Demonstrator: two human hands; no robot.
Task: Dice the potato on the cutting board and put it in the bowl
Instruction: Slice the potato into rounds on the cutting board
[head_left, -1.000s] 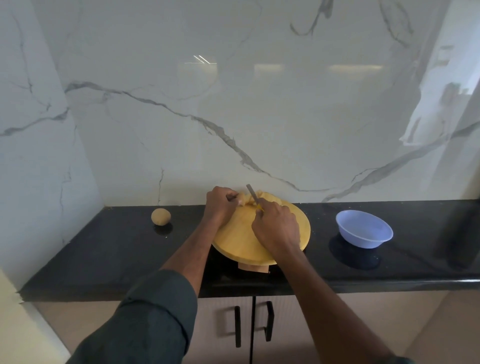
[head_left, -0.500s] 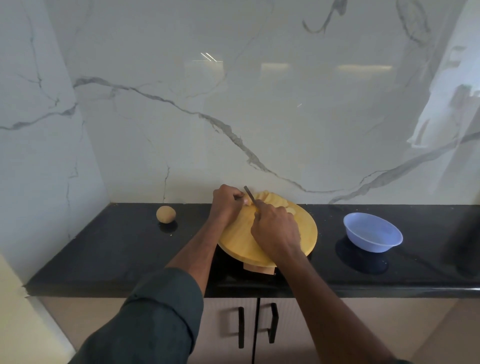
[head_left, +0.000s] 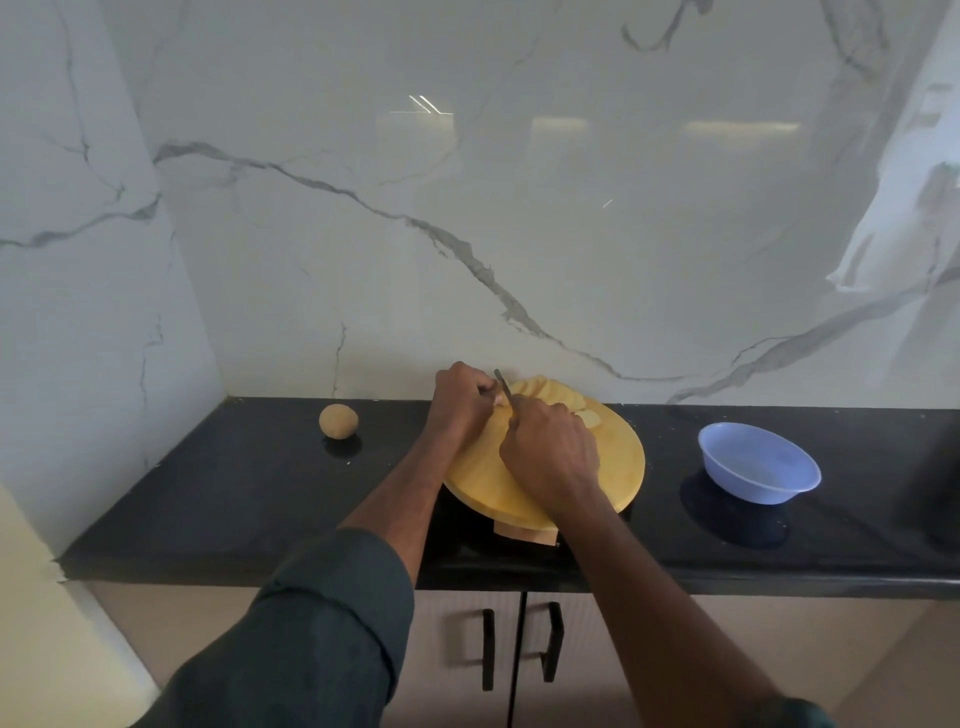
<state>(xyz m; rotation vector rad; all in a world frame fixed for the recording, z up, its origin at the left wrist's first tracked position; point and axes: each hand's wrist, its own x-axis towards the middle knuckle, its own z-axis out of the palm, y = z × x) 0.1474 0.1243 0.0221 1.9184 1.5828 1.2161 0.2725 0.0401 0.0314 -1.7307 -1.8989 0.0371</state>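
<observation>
On the round cutting board (head_left: 545, 467), the left hand (head_left: 460, 405) pins the potato (head_left: 500, 399), apparently steadying it, while the right hand (head_left: 550, 457) grips the knife (head_left: 503, 387). Slices (head_left: 550, 391) lie behind; the bowl (head_left: 758, 462) waits right.

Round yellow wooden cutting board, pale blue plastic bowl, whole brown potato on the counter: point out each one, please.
Round yellow wooden cutting board (head_left: 613, 467), head view, bare right part of its top.
Pale blue plastic bowl (head_left: 727, 470), head view, outer front wall.
Whole brown potato (head_left: 338, 421), head view, middle of its skin.
</observation>
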